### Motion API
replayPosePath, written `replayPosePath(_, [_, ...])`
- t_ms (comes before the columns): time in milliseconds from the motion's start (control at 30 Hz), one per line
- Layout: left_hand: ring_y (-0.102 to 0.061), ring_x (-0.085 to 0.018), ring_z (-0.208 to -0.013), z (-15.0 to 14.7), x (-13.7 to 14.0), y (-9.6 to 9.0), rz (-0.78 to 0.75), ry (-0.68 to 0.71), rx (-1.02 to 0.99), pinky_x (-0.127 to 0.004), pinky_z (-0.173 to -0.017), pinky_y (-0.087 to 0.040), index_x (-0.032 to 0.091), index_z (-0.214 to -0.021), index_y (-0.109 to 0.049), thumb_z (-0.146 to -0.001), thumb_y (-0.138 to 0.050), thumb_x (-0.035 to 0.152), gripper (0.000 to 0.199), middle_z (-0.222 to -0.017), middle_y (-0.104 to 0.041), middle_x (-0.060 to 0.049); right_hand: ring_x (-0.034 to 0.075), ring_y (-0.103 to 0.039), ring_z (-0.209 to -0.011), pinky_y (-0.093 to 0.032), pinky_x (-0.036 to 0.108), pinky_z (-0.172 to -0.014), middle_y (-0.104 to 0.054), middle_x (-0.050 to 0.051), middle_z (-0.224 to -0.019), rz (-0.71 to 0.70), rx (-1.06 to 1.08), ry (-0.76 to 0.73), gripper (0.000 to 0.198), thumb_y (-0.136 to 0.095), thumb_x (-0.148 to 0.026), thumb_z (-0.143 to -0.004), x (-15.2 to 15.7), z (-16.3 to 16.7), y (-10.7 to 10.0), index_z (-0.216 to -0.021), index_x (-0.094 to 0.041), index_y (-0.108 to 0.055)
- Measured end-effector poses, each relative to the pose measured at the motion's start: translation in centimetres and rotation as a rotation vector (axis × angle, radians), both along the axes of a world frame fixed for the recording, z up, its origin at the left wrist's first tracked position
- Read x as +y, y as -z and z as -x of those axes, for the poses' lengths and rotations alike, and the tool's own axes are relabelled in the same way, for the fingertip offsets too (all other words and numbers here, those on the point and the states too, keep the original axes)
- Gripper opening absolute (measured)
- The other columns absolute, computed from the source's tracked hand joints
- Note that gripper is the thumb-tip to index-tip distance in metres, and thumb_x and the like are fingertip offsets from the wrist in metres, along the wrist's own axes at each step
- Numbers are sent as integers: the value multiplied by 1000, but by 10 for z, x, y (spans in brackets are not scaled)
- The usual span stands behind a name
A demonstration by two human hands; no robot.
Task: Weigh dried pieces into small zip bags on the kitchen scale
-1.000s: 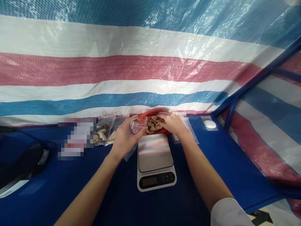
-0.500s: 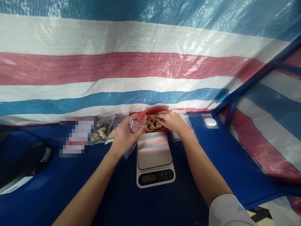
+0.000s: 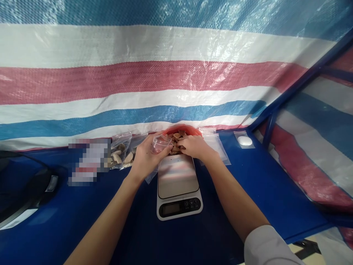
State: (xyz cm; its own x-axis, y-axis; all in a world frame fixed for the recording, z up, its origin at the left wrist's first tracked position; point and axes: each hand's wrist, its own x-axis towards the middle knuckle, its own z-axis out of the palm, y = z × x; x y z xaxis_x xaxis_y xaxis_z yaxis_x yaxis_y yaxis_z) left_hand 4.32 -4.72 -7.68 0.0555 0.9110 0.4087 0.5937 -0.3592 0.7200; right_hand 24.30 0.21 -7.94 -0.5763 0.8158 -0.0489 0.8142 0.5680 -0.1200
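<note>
My left hand (image 3: 147, 154) is closed round a clear plastic cup (image 3: 161, 142), tilted beside a red container (image 3: 187, 128). Inside the red container lie dried brown pieces (image 3: 175, 140), like dried mushroom chunks. My right hand (image 3: 194, 147) reaches in from the right, its fingers bent and closed among the pieces; the fingertips are partly hidden. Just in front of the container stands a white kitchen scale (image 3: 178, 178) with a metal plate. A few dark specks lie on the plate's far edge, and the scale's display looks dark.
Zip bags with pale and brown pieces (image 3: 117, 156) lie left of my left hand. Flat clear bags (image 3: 217, 147) are to the right, with a white oval object (image 3: 244, 141) farther off. A black item (image 3: 35, 187) sits at the left; a striped tarp (image 3: 165, 77) hangs behind.
My right hand has moved down and slightly left, deeper among the brown pieces, and its fingers are more bent. My left hand still holds the cup in about the same place.
</note>
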Motion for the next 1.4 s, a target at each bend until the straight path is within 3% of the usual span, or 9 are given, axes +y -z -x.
replayPosePath(300, [-68, -30, -118, 9, -3, 2, 23, 30, -9, -45, -103, -55, 24, -124, -66, -82, -74, 51, 51, -126, -72, -7, 26, -65, -114, -49, 33, -86, -71, 12, -126, 26, -83, 38, 36, -46, -28, -101, 0, 5, 1, -125, -23, -72])
replayPosePath(433, [-68, -30, -117, 11, -3, 3, 4, 39, -25, -45, -103, -55, 23, -124, -66, -82, -74, 50, 50, -125, -73, -7, 26, -66, -108, -48, 33, -81, -73, 11, -122, -1, -83, -1, 35, -46, -30, -102, 1, 2, 1, -120, -24, -75])
replayPosePath(767, [-69, -29, -114, 10, -4, 2, 1, 58, -8, -41, -100, -56, 22, -124, -66, -83, -75, 46, 49, -124, -73, -7, 18, -67, -82, -42, 29, -72, -79, 6, -93, -8, 281, 7, 23, -61, -28, -95, 6, -12, 2, -91, -22, -82])
replayPosePath(867, [-70, -28, -110, 9, -4, 5, -1, 71, 14, -42, -99, -56, 22, -126, -65, -84, -74, 47, 50, -121, -73, -8, 16, -66, -76, -42, 27, -70, -79, 4, -86, 76, 424, -1, 19, -65, -28, -92, 6, -20, -4, -90, -22, -83])
replayPosePath(1100, [-68, -29, -114, 5, -5, 11, -20, 145, 51, -47, -103, -54, 19, -131, -62, -83, -74, 48, 57, -126, -70, -11, 16, -68, -76, -48, 27, -70, -79, 3, -91, 201, 749, -78, 21, -67, -32, -90, -5, -31, -26, -99, -20, -82])
replayPosePath(1267, [-67, -29, -116, -2, -8, 11, 53, 188, 29, -45, -101, -55, 20, -132, -62, -82, -75, 46, 58, -131, -68, -11, 14, -65, -73, -47, 26, -68, -78, 2, -90, 158, 726, -172, 19, -67, -31, -89, -18, -23, -41, -97, -22, -82])
replayPosePath(1400, [-67, -28, -115, -6, -12, 11, 59, 224, 20, -44, -103, -53, 19, -132, -62, -82, -75, 40, 56, -128, -69, -10, 11, -58, -66, -39, 26, -65, -73, -2, -75, 105, 580, -216, 19, -65, -20, -90, -27, -11, -50, -77, -20, -78])
